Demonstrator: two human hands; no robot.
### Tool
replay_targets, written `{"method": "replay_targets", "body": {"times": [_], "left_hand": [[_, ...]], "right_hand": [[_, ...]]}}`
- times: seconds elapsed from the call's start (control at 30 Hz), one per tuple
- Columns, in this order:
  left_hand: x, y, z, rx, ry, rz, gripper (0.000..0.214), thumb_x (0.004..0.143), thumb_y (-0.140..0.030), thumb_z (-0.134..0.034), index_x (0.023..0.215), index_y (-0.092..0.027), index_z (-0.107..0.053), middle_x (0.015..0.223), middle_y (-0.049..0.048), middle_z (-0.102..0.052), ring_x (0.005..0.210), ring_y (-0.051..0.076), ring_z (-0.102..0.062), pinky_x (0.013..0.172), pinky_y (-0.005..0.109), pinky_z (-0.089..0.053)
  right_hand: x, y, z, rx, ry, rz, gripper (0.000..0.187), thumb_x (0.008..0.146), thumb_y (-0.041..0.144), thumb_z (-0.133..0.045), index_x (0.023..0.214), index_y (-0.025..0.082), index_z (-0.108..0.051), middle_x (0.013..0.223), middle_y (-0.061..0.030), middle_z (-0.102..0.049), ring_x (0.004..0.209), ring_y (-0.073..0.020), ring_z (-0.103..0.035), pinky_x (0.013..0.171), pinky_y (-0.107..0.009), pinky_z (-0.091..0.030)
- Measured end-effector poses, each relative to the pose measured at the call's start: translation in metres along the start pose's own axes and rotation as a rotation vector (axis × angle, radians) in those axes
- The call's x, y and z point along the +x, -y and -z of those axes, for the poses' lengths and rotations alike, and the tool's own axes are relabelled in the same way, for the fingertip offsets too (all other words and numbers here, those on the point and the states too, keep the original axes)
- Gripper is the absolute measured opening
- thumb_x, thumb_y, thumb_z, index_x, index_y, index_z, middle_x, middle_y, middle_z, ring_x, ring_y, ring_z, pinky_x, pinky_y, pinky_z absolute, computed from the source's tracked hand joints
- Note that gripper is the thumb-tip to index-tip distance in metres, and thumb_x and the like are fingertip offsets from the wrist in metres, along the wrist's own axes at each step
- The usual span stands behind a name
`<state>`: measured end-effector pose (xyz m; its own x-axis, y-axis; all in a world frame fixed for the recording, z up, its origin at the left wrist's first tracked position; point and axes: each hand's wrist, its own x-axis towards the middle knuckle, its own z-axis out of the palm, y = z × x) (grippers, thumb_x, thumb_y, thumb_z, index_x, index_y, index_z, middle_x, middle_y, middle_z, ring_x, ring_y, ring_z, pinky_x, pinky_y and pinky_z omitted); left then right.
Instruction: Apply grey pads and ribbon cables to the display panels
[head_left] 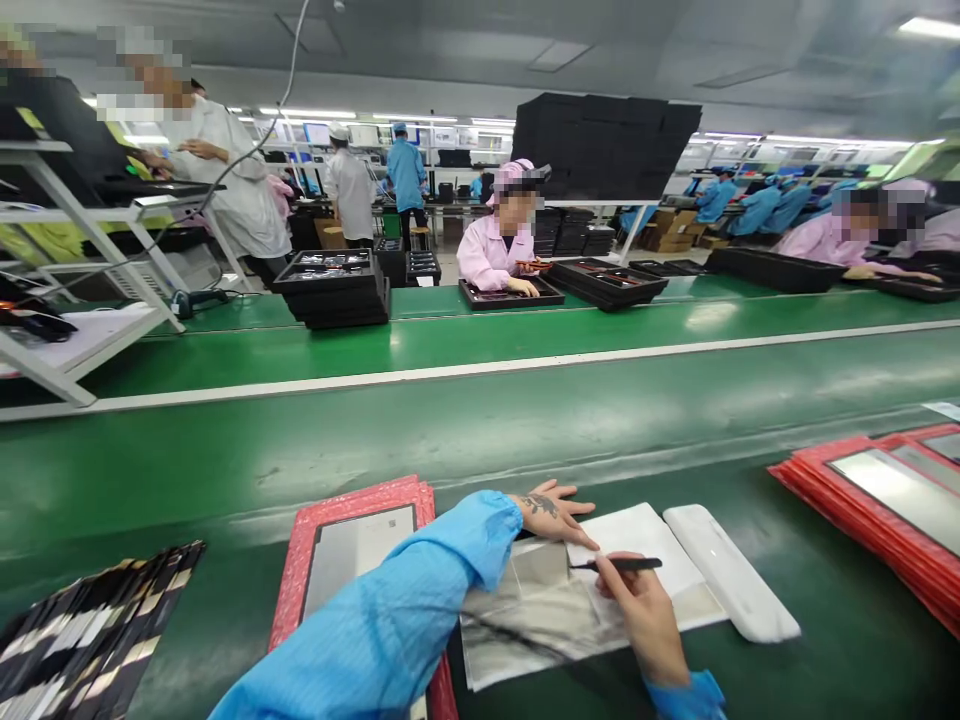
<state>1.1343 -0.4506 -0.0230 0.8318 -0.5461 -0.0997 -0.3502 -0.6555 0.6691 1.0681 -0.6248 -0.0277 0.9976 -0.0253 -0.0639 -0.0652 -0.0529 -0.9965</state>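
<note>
My left hand, in a blue sleeve and with a tattoo on its back, lies flat with fingers stretched out on a white sheet on the green bench. My right hand pinches thin black tweezers, their tip pointing left toward a grey film piece on the sheet. Clear film lies crumpled under both hands. A white oblong block rests just right of the sheet.
A red-framed tray stack sits left of the hands, and more red trays lie at the right. Fanned black strips lie at the lower left. Beyond runs a green conveyor with black trays and seated workers.
</note>
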Motion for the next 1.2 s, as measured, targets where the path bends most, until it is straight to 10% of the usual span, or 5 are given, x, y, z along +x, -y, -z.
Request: {"method": "replay_targets", "body": {"times": [0.37,0.57,0.8,0.97,1.2], "left_hand": [[-0.020,-0.028,0.006,-0.174,-0.146,0.010,0.033,0.064,-0.013,-0.075,0.091,-0.031,-0.079,0.142,-0.0017,-0.056,0.143,0.035,-0.034,0.117,0.047,-0.024],[-0.135,-0.052,0.033,-0.464,-0.497,0.213,0.017,0.082,-0.032,-0.059,0.085,-0.020,-0.071,0.091,0.0068,-0.073,0.088,0.022,-0.066,0.079,0.031,-0.048],[-0.288,-0.065,-0.046,-1.078,-0.668,0.661,0.042,0.069,-0.055,-0.068,0.076,-0.018,-0.051,0.058,-0.0047,-0.057,0.038,0.005,-0.039,0.037,0.018,-0.025],[-0.317,-0.078,-0.083,-1.346,-0.769,0.640,0.058,0.066,-0.069,-0.069,0.081,-0.017,-0.050,0.063,-0.0030,-0.061,0.035,0.004,-0.043,0.030,0.016,-0.023],[-0.326,-0.088,-0.081,-1.402,-0.875,0.681,0.051,0.054,-0.055,-0.079,0.070,-0.017,-0.049,0.054,-0.0051,-0.055,0.037,0.005,-0.046,0.034,0.016,-0.028]], "right_hand": [[-0.082,0.041,0.015,0.064,0.039,-0.101,0.038,0.056,0.052,-0.086,0.070,0.024,-0.065,0.056,-0.0003,-0.065,0.050,-0.0172,-0.057,0.048,-0.027,-0.050],[-0.067,0.031,0.006,0.158,0.069,-0.152,0.043,0.051,0.051,-0.089,0.074,0.022,-0.066,0.056,0.0020,-0.063,0.051,-0.0136,-0.054,0.047,-0.022,-0.049],[-0.094,0.024,-0.032,0.171,0.146,-0.153,0.044,0.051,0.053,-0.088,0.072,0.022,-0.066,0.060,0.0012,-0.063,0.054,-0.0147,-0.055,0.048,-0.024,-0.048],[-0.121,0.024,-0.061,0.192,0.197,-0.164,0.043,0.051,0.051,-0.089,0.071,0.021,-0.066,0.058,0.0016,-0.061,0.051,-0.0144,-0.055,0.047,-0.026,-0.049],[-0.153,0.025,-0.077,0.239,0.253,-0.222,0.044,0.049,0.049,-0.091,0.071,0.021,-0.065,0.055,0.0036,-0.058,0.048,-0.0115,-0.052,0.046,-0.023,-0.049]]}}
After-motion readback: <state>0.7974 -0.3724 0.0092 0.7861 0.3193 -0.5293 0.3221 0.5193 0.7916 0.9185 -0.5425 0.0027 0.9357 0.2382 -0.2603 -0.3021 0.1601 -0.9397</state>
